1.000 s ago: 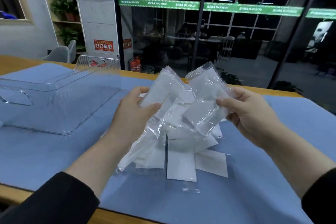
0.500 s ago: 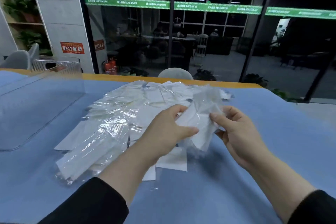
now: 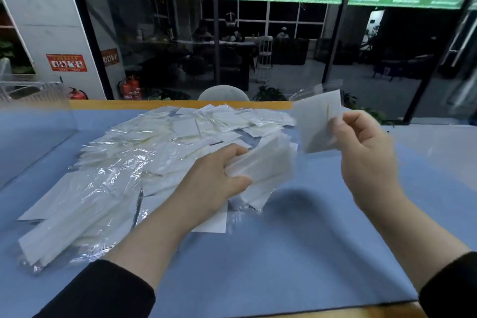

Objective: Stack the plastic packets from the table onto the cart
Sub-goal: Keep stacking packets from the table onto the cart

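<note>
Hands each hold clear plastic packets, left hand (image 3: 219, 178) a bunch (image 3: 260, 175), right hand (image 3: 361, 152) one packet (image 3: 318, 121), but the big pile (image 3: 144, 152) waits on the blue table (image 3: 284, 253).

Packet pile (image 3: 144, 162): on table mat (image 3: 296, 253), left-centre, reaching the far edge.
Left hand (image 3: 216, 181): at pile's right edge, gripping a packet bundle (image 3: 263, 170).
Right hand (image 3: 366, 152): right of pile, above mat, pinching a single packet (image 3: 317, 121).
Clear bin (image 3: 33, 124): far left corner.

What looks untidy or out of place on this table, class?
The plastic packets lie in a loose, overlapping heap on the blue mat, not stacked. The left hand grips a crumpled bunch; the right hand pinches one packet aloft.
</note>
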Available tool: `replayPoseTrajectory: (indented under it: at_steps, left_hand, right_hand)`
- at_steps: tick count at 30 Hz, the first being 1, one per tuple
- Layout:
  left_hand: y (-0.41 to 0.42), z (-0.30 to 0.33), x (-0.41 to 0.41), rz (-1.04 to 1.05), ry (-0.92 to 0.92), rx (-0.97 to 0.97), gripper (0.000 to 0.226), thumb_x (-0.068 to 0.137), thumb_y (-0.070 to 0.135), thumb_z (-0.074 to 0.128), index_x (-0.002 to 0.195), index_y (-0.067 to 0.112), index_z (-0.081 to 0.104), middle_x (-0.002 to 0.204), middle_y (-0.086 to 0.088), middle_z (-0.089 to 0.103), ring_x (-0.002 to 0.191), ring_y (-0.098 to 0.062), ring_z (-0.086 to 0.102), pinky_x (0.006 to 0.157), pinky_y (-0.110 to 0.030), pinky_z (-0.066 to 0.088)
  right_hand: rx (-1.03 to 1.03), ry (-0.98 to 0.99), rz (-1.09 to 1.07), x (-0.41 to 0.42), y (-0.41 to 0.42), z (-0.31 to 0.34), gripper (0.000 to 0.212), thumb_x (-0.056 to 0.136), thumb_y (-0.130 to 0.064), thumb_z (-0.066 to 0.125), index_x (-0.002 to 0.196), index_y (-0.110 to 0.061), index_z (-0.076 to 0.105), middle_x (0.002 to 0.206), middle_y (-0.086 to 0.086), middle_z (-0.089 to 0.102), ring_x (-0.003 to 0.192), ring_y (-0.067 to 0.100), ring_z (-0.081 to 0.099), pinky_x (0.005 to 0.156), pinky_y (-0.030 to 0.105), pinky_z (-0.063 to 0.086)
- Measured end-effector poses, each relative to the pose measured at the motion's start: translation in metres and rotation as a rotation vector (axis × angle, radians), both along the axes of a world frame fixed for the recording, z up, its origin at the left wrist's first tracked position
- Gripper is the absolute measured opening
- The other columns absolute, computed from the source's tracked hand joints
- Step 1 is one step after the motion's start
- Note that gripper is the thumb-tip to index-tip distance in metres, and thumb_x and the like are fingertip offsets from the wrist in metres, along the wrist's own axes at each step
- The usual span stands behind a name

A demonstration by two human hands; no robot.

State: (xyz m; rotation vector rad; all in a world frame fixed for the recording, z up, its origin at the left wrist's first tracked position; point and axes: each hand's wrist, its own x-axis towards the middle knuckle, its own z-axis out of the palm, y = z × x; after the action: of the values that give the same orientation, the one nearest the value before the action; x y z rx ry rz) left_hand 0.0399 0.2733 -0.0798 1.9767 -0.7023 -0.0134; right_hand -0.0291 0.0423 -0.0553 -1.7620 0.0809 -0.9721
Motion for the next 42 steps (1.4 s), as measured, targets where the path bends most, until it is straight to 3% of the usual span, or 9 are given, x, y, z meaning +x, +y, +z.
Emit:
replayPoseTrajectory:
  at_steps: [4, 9, 14, 19, 24, 30, 33, 37, 42]
  left_hand:
    - [-0.006, -0.006, -0.002, -0.001, 0.031, 0.026, 0.040, 0.085, 0.016, 0.075, 0.114, 0.042, 0.064, 0.093, 0.005, 0.068, 0.072, -0.004, 0.060, 0.067, -0.013, 0.046]
    - [-0.016, -0.007, -0.004, -0.046, 0.069, -0.013, 0.038, 0.090, 0.017, 0.074, 0.102, 0.050, 0.059, 0.087, 0.009, 0.062, 0.072, 0.006, 0.058, 0.069, -0.009, 0.044]
    - [-0.023, -0.014, -0.003, -0.111, 0.124, -0.059, 0.011, 0.099, 0.035, 0.063, 0.107, 0.040, 0.068, 0.075, 0.014, 0.063, 0.072, -0.010, 0.061, 0.068, -0.020, 0.047]
    - [-0.032, -0.017, -0.009, -0.111, 0.102, 0.064, 0.037, 0.080, 0.043, 0.081, 0.111, 0.041, 0.061, 0.100, 0.022, 0.069, 0.087, -0.002, 0.067, 0.081, -0.025, 0.054]
    - [-0.034, -0.010, -0.011, 0.051, -0.061, -0.010, 0.041, 0.083, 0.022, 0.080, 0.106, 0.043, 0.053, 0.100, 0.016, 0.062, 0.080, 0.001, 0.060, 0.067, -0.011, 0.043]
    - [-0.045, -0.011, -0.013, 0.182, 0.155, -0.280, 0.020, 0.093, 0.048, 0.065, 0.100, 0.030, 0.069, 0.094, 0.013, 0.071, 0.090, -0.007, 0.063, 0.078, -0.021, 0.046]
    - [-0.058, -0.014, -0.012, 0.280, 0.175, -0.313, 0.024, 0.101, 0.039, 0.058, 0.091, 0.023, 0.072, 0.087, 0.014, 0.072, 0.086, -0.008, 0.063, 0.077, -0.021, 0.046]
    - [-0.070, -0.021, -0.015, 0.301, 0.164, -0.266, 0.010, 0.100, 0.027, 0.058, 0.097, 0.025, 0.068, 0.093, 0.014, 0.068, 0.092, -0.008, 0.061, 0.079, -0.023, 0.044]
    - [-0.069, -0.023, -0.020, 0.233, 0.057, -0.157, 0.016, 0.103, 0.032, 0.052, 0.098, 0.024, 0.065, 0.086, 0.012, 0.065, 0.085, -0.003, 0.058, 0.073, -0.016, 0.042]
  right_hand:
    - [-0.370, 0.040, 0.077, -0.009, -0.018, 0.008, 0.030, 0.082, -0.012, 0.046, 0.076, -0.038, 0.059, 0.076, -0.010, 0.060, 0.069, 0.009, 0.052, 0.064, 0.018, 0.041]
    - [-0.825, 0.253, 0.281, 0.001, -0.030, -0.024, 0.032, 0.090, -0.007, 0.067, 0.091, -0.038, 0.064, 0.096, -0.021, 0.057, 0.099, 0.001, 0.054, 0.079, 0.008, 0.037]
    - [-0.598, 0.239, 0.239, 0.013, -0.022, -0.053, 0.047, 0.083, -0.024, 0.081, 0.109, -0.049, 0.052, 0.124, -0.029, 0.041, 0.125, -0.001, 0.044, 0.103, 0.018, 0.036]
    - [-0.293, 0.417, 0.358, 0.017, -0.015, -0.060, 0.094, 0.077, -0.031, 0.087, 0.142, -0.062, 0.026, 0.137, -0.015, 0.045, 0.124, 0.000, 0.053, 0.108, 0.032, 0.045]
    - [-0.346, 0.261, 0.250, 0.005, -0.011, -0.052, 0.063, 0.079, -0.025, 0.085, 0.126, -0.049, 0.051, 0.099, -0.023, 0.059, 0.075, 0.005, 0.054, 0.077, 0.015, 0.047]
    - [-0.346, 0.311, 0.271, 0.003, -0.014, -0.063, 0.067, 0.076, -0.037, 0.086, 0.120, -0.061, 0.042, 0.114, -0.024, 0.051, 0.106, 0.001, 0.053, 0.092, 0.010, 0.042]
    - [-0.405, 0.335, 0.270, 0.001, -0.015, -0.060, 0.076, 0.078, -0.038, 0.084, 0.131, -0.063, 0.036, 0.117, -0.027, 0.049, 0.102, 0.001, 0.054, 0.089, 0.011, 0.043]
    - [-0.586, 0.343, 0.256, -0.002, -0.017, -0.059, 0.043, 0.082, -0.038, 0.080, 0.119, -0.042, 0.059, 0.117, -0.026, 0.049, 0.109, 0.001, 0.053, 0.091, 0.022, 0.046]
    - [-0.590, 0.406, 0.303, -0.004, -0.020, -0.059, 0.029, 0.085, -0.023, 0.074, 0.104, -0.039, 0.058, 0.106, -0.019, 0.055, 0.093, 0.009, 0.057, 0.079, 0.027, 0.049]
